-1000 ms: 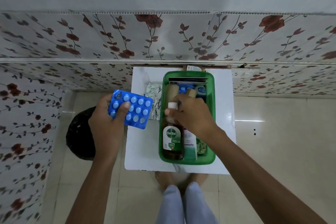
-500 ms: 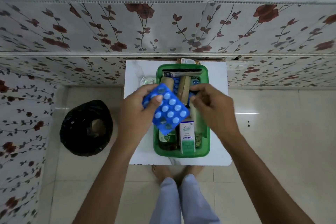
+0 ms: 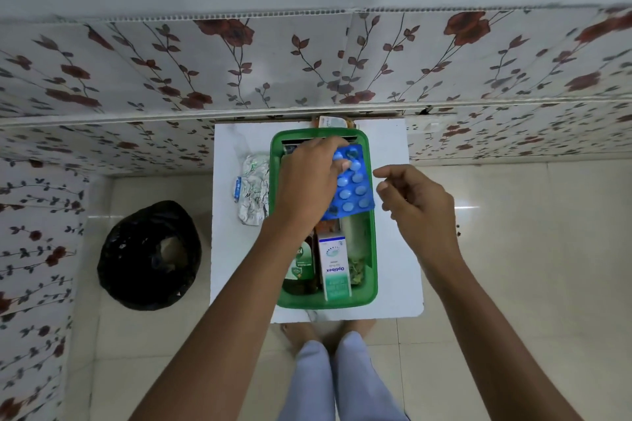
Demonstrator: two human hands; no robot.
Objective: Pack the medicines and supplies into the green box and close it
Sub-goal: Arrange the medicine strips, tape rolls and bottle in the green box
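The green box stands open on a small white table. My left hand grips a blue blister pack of pills and holds it over the far half of the box. My right hand hovers just right of the box, fingers apart and holding nothing. Inside the near half lie a brown Dettol bottle, partly under my left forearm, and a white and teal Optibex carton. A silver foil strip pack rests on the table left of the box.
A black bin bag sits on the tiled floor left of the table. The floral wall panel runs directly behind the table. Some object pokes out behind the box's far edge. My feet are under the table's near edge.
My left hand carried the blue blister pack from left of the box to over its far half. My right hand left the box's inside and drew back to its right side.
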